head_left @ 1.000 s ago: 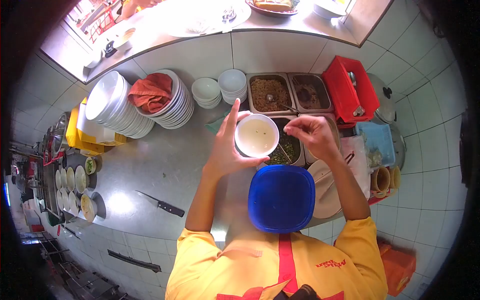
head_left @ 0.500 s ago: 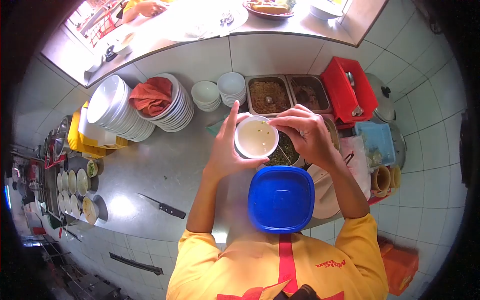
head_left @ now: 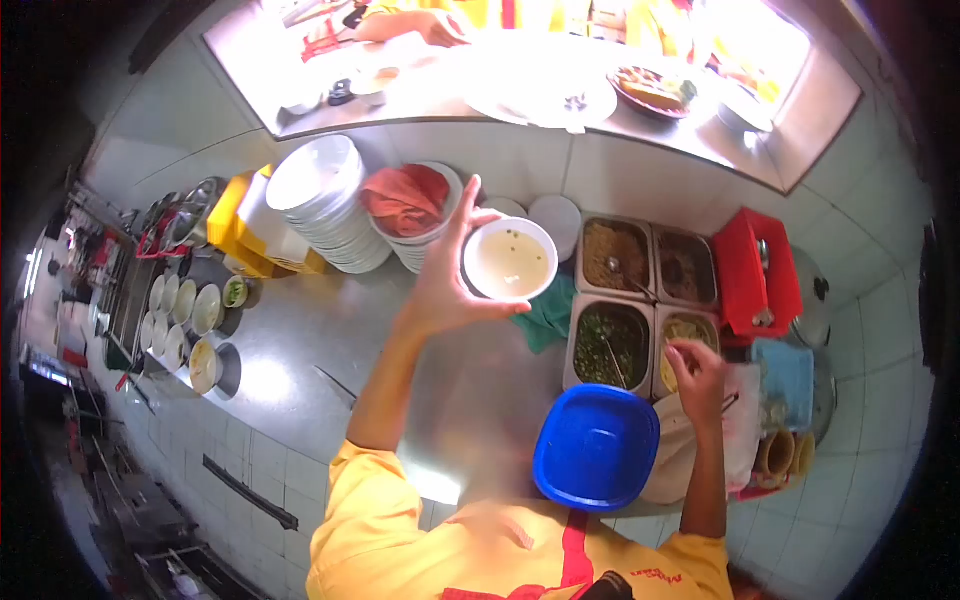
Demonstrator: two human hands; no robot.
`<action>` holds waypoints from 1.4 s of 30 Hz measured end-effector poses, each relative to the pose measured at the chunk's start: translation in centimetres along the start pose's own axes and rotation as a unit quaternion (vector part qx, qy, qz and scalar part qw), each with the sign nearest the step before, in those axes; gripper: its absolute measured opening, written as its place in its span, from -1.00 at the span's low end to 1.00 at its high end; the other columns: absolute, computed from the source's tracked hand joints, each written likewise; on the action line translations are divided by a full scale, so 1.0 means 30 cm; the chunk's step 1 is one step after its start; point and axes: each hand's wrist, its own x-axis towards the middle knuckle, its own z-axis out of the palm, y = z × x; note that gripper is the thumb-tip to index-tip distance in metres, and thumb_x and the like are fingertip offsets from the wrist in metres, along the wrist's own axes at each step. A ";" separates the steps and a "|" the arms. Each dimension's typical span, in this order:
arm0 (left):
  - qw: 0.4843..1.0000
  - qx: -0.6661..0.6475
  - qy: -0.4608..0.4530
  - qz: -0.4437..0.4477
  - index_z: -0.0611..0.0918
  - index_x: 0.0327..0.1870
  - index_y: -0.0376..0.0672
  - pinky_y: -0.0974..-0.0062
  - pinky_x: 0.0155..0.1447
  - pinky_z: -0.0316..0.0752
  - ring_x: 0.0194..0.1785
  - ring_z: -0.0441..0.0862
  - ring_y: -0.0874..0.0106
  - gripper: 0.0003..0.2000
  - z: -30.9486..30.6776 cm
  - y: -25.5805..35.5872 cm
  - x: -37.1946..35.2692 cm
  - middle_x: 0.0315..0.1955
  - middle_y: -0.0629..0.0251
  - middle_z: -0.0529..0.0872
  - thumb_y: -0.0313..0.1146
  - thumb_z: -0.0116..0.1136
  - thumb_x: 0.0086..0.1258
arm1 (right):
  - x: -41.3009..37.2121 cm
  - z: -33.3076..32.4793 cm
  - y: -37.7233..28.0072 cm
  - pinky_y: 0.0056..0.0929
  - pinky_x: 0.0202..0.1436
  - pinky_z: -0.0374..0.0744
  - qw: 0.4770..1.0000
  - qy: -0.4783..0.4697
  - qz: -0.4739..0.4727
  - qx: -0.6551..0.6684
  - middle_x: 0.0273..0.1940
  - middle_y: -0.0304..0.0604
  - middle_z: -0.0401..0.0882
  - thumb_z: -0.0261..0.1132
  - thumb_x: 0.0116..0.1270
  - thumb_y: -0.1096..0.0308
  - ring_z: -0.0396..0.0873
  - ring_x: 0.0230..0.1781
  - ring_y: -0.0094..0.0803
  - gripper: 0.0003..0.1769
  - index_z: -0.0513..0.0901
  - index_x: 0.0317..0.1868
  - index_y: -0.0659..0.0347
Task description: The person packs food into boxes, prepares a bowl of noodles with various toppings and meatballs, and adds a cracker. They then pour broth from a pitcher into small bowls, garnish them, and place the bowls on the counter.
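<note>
My left hand (head_left: 440,285) grips a white bowl (head_left: 552,265) from its left side, fingers behind the rim and thumb along the near side. Inside is a pale, cloudy soup (head_left: 505,258) with a few green bits floating on it. Over to the right, my right hand (head_left: 698,378) hovers at the near edge of a metal pan of yellowish food (head_left: 690,328). Its fingers are curled together; whether anything is between them cannot be seen. Beside that pan is one of chopped greens (head_left: 606,345) with a spoon handle in it.
A blue plastic container or lid (head_left: 597,447) stands close to my body. Stacked white plates (head_left: 330,215), a red cloth (head_left: 408,200) and a red bin (head_left: 757,275) line the back. A knife (head_left: 335,383) lies left of my forearm. People stand beyond the serving hatch.
My right hand has left the space above the bowl and moved right and nearer my body. The bowl is still in my left hand. The camera view has shifted left.
</note>
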 end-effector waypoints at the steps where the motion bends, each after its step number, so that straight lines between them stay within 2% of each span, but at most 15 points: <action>1: 1.000 0.001 -0.001 0.009 -0.08 0.45 -0.27 0.38 0.23 0.33 0.13 0.49 0.28 0.27 -0.046 -0.003 0.023 0.01 0.05 0.53 -0.15 0.60 -0.29 | -0.022 -0.007 0.014 -0.53 -0.45 0.38 1.000 -0.002 0.028 -0.004 -0.49 -0.14 0.60 0.32 0.19 0.40 0.46 -0.54 -0.52 -0.87 0.66 -0.32 0.31; 3: 1.000 -0.021 0.011 0.014 -0.09 0.44 -0.30 0.38 0.25 0.31 0.12 0.47 0.31 0.25 -0.127 -0.007 0.071 0.00 0.07 0.52 -0.19 0.60 -0.27 | -0.061 -0.014 0.060 -0.52 -0.46 0.37 0.999 0.005 0.052 0.001 -0.52 -0.17 0.59 0.31 0.21 0.40 0.43 -0.55 -0.56 -0.86 0.65 -0.34 0.34; 5: 0.998 -0.025 0.041 -0.033 -0.07 0.44 -0.30 0.39 0.24 0.32 0.13 0.47 0.30 0.25 -0.206 -0.013 0.117 0.01 0.05 0.50 -0.21 0.61 -0.28 | -0.091 -0.023 0.082 -0.52 -0.46 0.38 0.997 0.011 0.069 0.012 -0.53 -0.18 0.58 0.30 0.21 0.39 0.43 -0.55 -0.56 -0.85 0.64 -0.35 0.34; 7: 0.998 0.029 0.061 -0.014 -0.04 0.43 -0.32 0.39 0.22 0.35 0.11 0.48 0.30 0.22 -0.278 -0.064 0.170 0.01 0.03 0.50 -0.18 0.59 -0.26 | -0.114 -0.030 0.100 -0.52 -0.45 0.38 0.995 0.019 0.091 0.021 -0.54 -0.19 0.57 0.29 0.22 0.38 0.42 -0.55 -0.57 -0.84 0.63 -0.36 0.35; 12: 0.993 0.058 0.100 0.012 -0.02 0.41 -0.34 0.39 0.17 0.40 0.08 0.52 0.27 0.15 -0.365 -0.135 0.300 -0.01 0.00 0.52 -0.16 0.54 -0.17 | -0.153 -0.025 0.140 -0.52 -0.43 0.39 0.986 0.054 0.156 0.023 -0.57 -0.24 0.52 0.28 0.22 0.38 0.44 -0.54 -0.57 -0.82 0.59 -0.39 0.37; 17: 0.982 0.098 0.159 0.012 0.00 0.42 -0.32 0.36 0.22 0.38 0.12 0.49 0.26 0.15 -0.366 -0.293 0.419 0.01 -0.05 0.49 -0.06 0.52 -0.15 | -0.183 -0.007 0.157 -0.51 -0.42 0.40 0.985 0.072 0.157 -0.001 -0.54 -0.20 0.54 0.29 0.21 0.37 0.45 -0.51 -0.54 -0.83 0.60 -0.39 0.35; 19: 0.983 0.081 0.163 0.004 0.01 0.41 -0.35 0.37 0.19 0.40 0.11 0.50 0.26 0.15 -0.343 -0.325 0.450 0.03 -0.07 0.49 -0.05 0.52 -0.15 | -0.187 -0.002 0.154 -0.50 -0.42 0.41 0.986 0.077 0.149 -0.013 -0.53 -0.20 0.54 0.29 0.20 0.37 0.46 -0.50 -0.53 -0.84 0.60 -0.39 0.34; 21: 0.984 0.057 0.168 -0.002 -0.01 0.38 -0.41 0.35 0.16 0.44 0.11 0.51 0.21 0.16 -0.322 -0.368 0.482 0.07 -0.15 0.45 -0.04 0.54 -0.16 | -0.192 -0.004 0.138 -0.48 -0.39 0.41 0.980 0.069 0.184 -0.010 -0.52 -0.19 0.54 0.30 0.19 0.39 0.46 -0.49 -0.49 -0.85 0.60 -0.39 0.33; 25: 0.965 0.180 0.188 0.028 0.11 0.34 -0.45 0.30 0.10 0.46 0.04 0.55 0.14 0.12 -0.294 -0.426 0.536 -0.07 -0.14 0.55 0.05 0.52 -0.18 | -0.221 0.001 0.182 -0.48 -0.39 0.42 0.980 0.071 0.184 -0.040 -0.52 -0.20 0.53 0.30 0.18 0.39 0.46 -0.50 -0.49 -0.86 0.59 -0.38 0.32; 26: 0.966 0.177 0.187 0.028 0.11 0.34 -0.45 0.30 0.10 0.46 0.04 0.55 0.14 0.12 -0.288 -0.443 0.549 -0.07 -0.14 0.55 0.05 0.52 -0.18 | -0.226 0.004 0.177 -0.50 -0.40 0.41 0.981 0.080 0.174 -0.041 -0.52 -0.22 0.53 0.30 0.20 0.38 0.45 -0.50 -0.51 -0.85 0.59 -0.37 0.32; 28: 0.923 0.304 0.228 0.060 0.18 0.30 -0.45 0.21 0.11 0.42 0.01 0.54 0.07 0.11 -0.280 -0.475 0.570 -0.11 -0.14 0.58 0.14 0.48 -0.19 | -0.227 0.006 0.160 -0.51 -0.42 0.40 0.981 0.090 0.165 -0.045 -0.52 -0.24 0.52 0.30 0.21 0.37 0.44 -0.51 -0.53 -0.84 0.58 -0.36 0.32; 30: 0.921 0.310 0.234 0.044 0.19 0.30 -0.44 0.19 0.13 0.40 0.01 0.52 0.05 0.11 -0.276 -0.479 0.580 -0.11 -0.13 0.59 0.17 0.46 -0.19 | -0.221 0.001 0.140 -0.54 -0.43 0.38 0.980 0.065 0.190 -0.007 -0.52 -0.27 0.51 0.29 0.23 0.35 0.42 -0.51 -0.58 -0.83 0.58 -0.36 0.31; 34: 0.909 0.343 0.237 0.017 0.22 0.32 -0.38 0.20 0.18 0.36 0.06 0.51 0.09 0.08 -0.282 -0.485 0.589 -0.08 -0.08 0.61 0.20 0.42 -0.17 | -0.225 0.006 0.146 -0.54 -0.44 0.37 0.980 0.064 0.188 -0.009 -0.53 -0.29 0.49 0.29 0.25 0.34 0.40 -0.52 -0.60 -0.81 0.57 -0.37 0.31; 36: 0.902 0.364 0.234 0.012 0.21 0.32 -0.40 0.19 0.17 0.36 0.05 0.50 0.06 0.10 -0.284 -0.484 0.591 -0.06 -0.11 0.59 0.23 0.41 -0.17 | -0.224 0.006 0.139 -0.54 -0.42 0.38 0.974 0.056 0.221 -0.004 -0.53 -0.28 0.50 0.29 0.25 0.35 0.41 -0.51 -0.59 -0.81 0.56 -0.38 0.32; 42: 0.885 0.415 0.213 0.020 0.21 0.31 -0.42 0.19 0.16 0.35 0.06 0.47 0.04 0.12 -0.299 -0.478 0.600 -0.03 -0.11 0.57 0.31 0.36 -0.17 | -0.234 0.020 0.174 -0.48 -0.33 0.42 0.980 0.050 0.194 -0.018 -0.50 -0.21 0.52 0.29 0.22 0.38 0.45 -0.47 -0.51 -0.83 0.57 -0.37 0.34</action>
